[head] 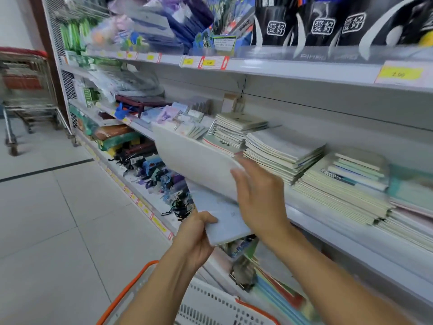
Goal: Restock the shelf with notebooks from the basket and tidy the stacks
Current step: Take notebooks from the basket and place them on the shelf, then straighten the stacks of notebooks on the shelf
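Head view: left of the shelf (304,221) a cart (28,85) waits. Left hand (194,240) grips the lower notebook (225,219); right hand (260,195) clasps a bending upper one (196,160), over the basket (210,303). Thin, floppy, light; better held along an edge. Uneven stacks (283,153) crowd the shelf beyond.

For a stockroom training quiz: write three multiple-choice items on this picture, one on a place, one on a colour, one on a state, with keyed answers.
1. Where is the trolley?
A. far left, on the floor
B. on the top shelf
C. inside the basket

2. What colour is the basket handle?
A. blue
B. orange
C. black

3. What is the left hand doing?
A. hanging idle
B. pressing the floor
C. gripping a notebook

Answers: 1 A, it stands at the aisle's left edge. 2 B, the loop is orange. 3 C, its fingers curl round the lower cover.
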A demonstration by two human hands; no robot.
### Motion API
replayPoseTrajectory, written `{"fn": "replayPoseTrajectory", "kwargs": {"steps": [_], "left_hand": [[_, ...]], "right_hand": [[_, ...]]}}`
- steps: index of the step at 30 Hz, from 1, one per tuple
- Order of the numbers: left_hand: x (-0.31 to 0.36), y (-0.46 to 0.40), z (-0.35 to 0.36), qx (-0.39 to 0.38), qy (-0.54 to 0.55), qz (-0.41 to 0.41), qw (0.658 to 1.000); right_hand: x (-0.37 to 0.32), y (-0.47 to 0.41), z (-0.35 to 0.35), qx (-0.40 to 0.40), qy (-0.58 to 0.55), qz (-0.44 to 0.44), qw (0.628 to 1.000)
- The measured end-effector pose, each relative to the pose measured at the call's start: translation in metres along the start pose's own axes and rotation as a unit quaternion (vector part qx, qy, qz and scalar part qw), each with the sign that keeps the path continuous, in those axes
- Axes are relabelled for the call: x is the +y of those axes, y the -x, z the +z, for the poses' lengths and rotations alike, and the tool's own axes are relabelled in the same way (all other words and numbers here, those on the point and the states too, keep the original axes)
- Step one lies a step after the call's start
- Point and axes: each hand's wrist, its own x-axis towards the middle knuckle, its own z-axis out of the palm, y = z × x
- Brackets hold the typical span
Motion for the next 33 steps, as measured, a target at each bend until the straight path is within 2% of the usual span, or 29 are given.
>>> {"fn": "replayPoseTrajectory", "kwargs": {"steps": [1,2,3,5,6,7,8,11,12,14,16,18,20,23,25,30,33], "left_hand": [[0.008,0.003,-0.009,0.010,-0.010,0.015,1.000],[0.018,0.007,-0.018,0.027,-0.024,0.029,0.999],[0.026,0.011,-0.026,0.041,-0.034,0.039,0.998],[0.045,0.020,-0.036,0.039,-0.030,0.042,0.998],[0.054,0.025,-0.038,0.032,-0.019,0.039,0.999],[0.062,0.028,-0.038,0.028,-0.008,0.038,0.999],[0.068,0.031,-0.037,0.024,-0.002,0.040,0.999],[0.083,0.034,-0.029,0.039,-0.015,0.060,0.997],[0.086,0.034,-0.024,0.045,-0.021,0.065,0.997],[0.087,0.031,-0.014,0.055,-0.045,0.064,0.995],[0.094,0.024,-0.002,0.046,-0.069,0.063,0.995],[0.106,0.013,0.019,0.016,-0.071,0.078,0.994],[0.122,-0.003,0.048,-0.033,-0.091,0.079,0.992],[0.131,-0.041,0.095,-0.059,-0.219,0.063,0.972],[0.132,-0.069,0.121,-0.037,-0.305,0.076,0.949],[0.124,-0.168,0.147,0.022,-0.361,0.097,0.927],[0.107,-0.231,0.140,0.046,-0.397,0.112,0.910]], "right_hand": [[0.004,-0.012,-0.007,0.062,-0.060,0.070,0.994],[0.010,-0.024,-0.013,0.110,-0.141,0.163,0.970],[0.014,-0.033,-0.016,0.140,-0.240,0.262,0.924],[0.022,-0.036,-0.013,0.129,-0.386,0.409,0.817],[0.023,-0.032,-0.008,0.096,-0.411,0.452,0.786],[0.024,-0.025,-0.001,0.059,-0.414,0.479,0.772],[0.024,-0.017,0.005,0.027,-0.395,0.489,0.777],[0.029,-0.001,0.010,-0.037,-0.248,0.427,0.869],[0.030,0.000,0.007,-0.066,-0.227,0.411,0.880],[0.027,-0.001,0.002,-0.129,-0.264,0.424,0.857],[0.024,-0.004,-0.002,-0.142,-0.344,0.471,0.800],[0.024,-0.011,-0.010,-0.088,-0.374,0.498,0.777],[0.032,-0.025,-0.023,0.014,-0.395,0.508,0.765],[0.055,-0.050,-0.037,0.157,-0.386,0.509,0.753],[0.074,-0.066,-0.037,0.219,-0.362,0.513,0.747],[0.129,-0.101,-0.024,0.250,-0.277,0.515,0.772],[0.161,-0.112,-0.010,0.169,-0.166,0.525,0.817]]}}
